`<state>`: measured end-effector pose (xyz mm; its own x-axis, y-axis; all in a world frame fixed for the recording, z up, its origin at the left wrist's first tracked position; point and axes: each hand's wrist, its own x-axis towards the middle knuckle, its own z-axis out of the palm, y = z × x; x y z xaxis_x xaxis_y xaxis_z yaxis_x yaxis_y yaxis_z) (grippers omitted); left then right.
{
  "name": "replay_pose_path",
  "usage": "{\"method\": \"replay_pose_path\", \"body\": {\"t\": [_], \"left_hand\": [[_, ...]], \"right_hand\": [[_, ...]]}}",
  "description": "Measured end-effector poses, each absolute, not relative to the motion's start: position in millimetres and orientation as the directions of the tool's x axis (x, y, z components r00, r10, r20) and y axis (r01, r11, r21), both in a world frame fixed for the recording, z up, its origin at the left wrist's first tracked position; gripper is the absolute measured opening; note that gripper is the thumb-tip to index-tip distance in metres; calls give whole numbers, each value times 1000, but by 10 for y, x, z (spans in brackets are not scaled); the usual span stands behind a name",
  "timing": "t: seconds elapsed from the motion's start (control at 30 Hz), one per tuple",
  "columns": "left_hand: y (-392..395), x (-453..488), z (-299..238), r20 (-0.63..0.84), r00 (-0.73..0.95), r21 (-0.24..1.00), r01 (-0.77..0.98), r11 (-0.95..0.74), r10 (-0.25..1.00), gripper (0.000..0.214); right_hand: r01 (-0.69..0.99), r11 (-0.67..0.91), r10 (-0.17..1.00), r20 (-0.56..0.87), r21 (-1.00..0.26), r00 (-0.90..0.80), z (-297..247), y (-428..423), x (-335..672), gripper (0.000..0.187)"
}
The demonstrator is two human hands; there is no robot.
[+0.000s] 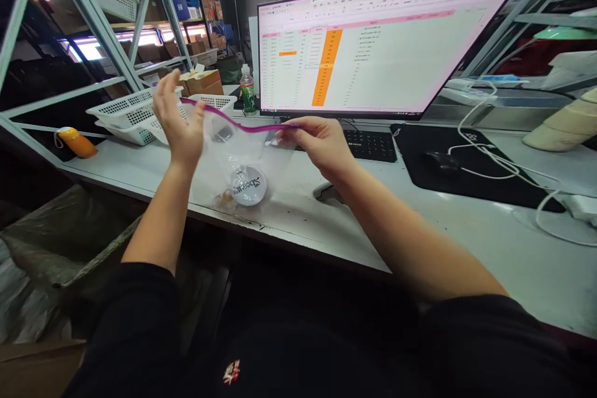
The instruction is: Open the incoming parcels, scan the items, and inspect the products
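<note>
A clear plastic zip bag (215,158) with a purple zip strip (254,129) hangs between my hands above the desk's front edge. Inside its lower part is a round white item (249,185) with dark script lettering, beside a small brownish piece that I cannot make out. My left hand (180,124) has the strip's left end between thumb and fingers, the fingers pointing up. At the other end, my right hand (321,140) pinches the strip between thumb and fingers. The strip sags in a slight curve.
Behind the hands stand a monitor (373,43) and a black keyboard (373,146). A mouse (441,161) and white cables lie right. White baskets (125,109), a green-labelled bottle (247,92) and an orange container (77,142) stand left. Metal shelving rises behind.
</note>
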<state>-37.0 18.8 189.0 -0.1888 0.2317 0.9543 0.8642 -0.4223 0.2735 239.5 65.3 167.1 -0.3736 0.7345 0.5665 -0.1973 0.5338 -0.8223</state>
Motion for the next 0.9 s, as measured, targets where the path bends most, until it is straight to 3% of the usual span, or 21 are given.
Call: {"method": "replay_pose_path", "body": {"t": [0.07, 0.13, 0.23, 0.33, 0.43, 0.57, 0.67, 0.73, 0.83, 0.9], "left_hand": [[6, -26, 1926, 933, 89, 83, 889, -450, 348, 52], [-109, 308, 1925, 811, 267, 21, 875, -483, 520, 41], [-106, 626, 1895, 689, 289, 58, 892, -448, 665, 29], [18, 640, 1900, 672, 281, 86, 889, -449, 685, 26], [159, 325, 1953, 694, 259, 127, 874, -468, 672, 24], [242, -411, 1943, 785, 107, 231, 864, -448, 611, 25], [201, -762, 1843, 815, 15, 318, 824, -469, 579, 32], [169, -779, 1776, 812, -55, 403, 773, -489, 581, 37], [160, -592, 1741, 792, -134, 514, 674, -531, 596, 43], [176, -448, 1760, 785, -151, 548, 621, -560, 601, 44]], "right_hand": [[-138, 561, 675, 547, -817, -496, 1727, 634, 2377, 26], [35, 669, 629, 540, -743, -558, 1771, 612, 2388, 28], [369, 788, 611, 546, -493, -573, 1832, 569, 2431, 35], [471, 792, 611, 516, -390, -600, 1895, 543, 2494, 36], [442, 764, 645, 519, -470, -561, 1954, 617, 2615, 31], [385, 594, 800, 469, -707, -374, 1943, 863, 2870, 27], [372, 576, 796, 395, -728, -460, 1851, 958, 2976, 23], [407, 689, 721, 506, -600, -473, 1809, 907, 2942, 20], [453, 839, 498, 759, -301, -419, 1836, 694, 2750, 34], [446, 884, 364, 800, -137, -477, 1892, 547, 2580, 38]]}}
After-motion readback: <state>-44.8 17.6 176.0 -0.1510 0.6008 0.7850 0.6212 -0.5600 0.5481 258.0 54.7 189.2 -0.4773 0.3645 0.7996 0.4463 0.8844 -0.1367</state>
